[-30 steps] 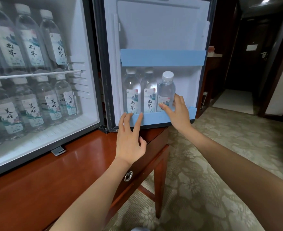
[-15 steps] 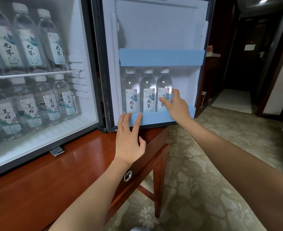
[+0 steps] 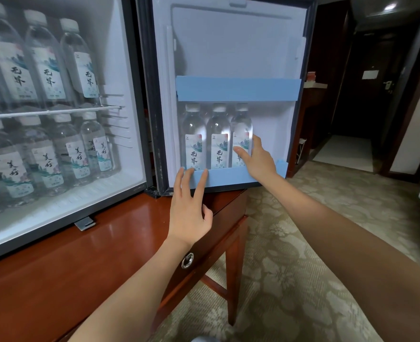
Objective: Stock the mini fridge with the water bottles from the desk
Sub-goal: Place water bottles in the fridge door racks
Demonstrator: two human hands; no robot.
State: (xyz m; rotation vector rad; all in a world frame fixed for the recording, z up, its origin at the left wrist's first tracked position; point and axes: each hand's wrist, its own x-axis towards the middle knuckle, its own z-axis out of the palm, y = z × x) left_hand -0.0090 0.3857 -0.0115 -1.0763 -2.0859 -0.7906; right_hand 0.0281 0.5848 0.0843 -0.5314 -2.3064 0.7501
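The mini fridge stands open on a wooden desk. Its door swings out to the right and has a lower blue rail. Three clear water bottles stand behind that rail. My right hand holds the rightmost bottle, thumb across its label and fingers behind it. My left hand has straight fingers resting on the blue rail, below the left bottle. Several more bottles fill both shelves of the fridge body.
An upper blue door shelf hangs just above the bottle caps. A wire shelf divides the fridge body. Patterned carpet lies to the right, leading to a dark hallway with a door.
My right hand lowered the third bottle behind the blue rail, so it now stands level beside the other two. My left hand stayed on the rail.
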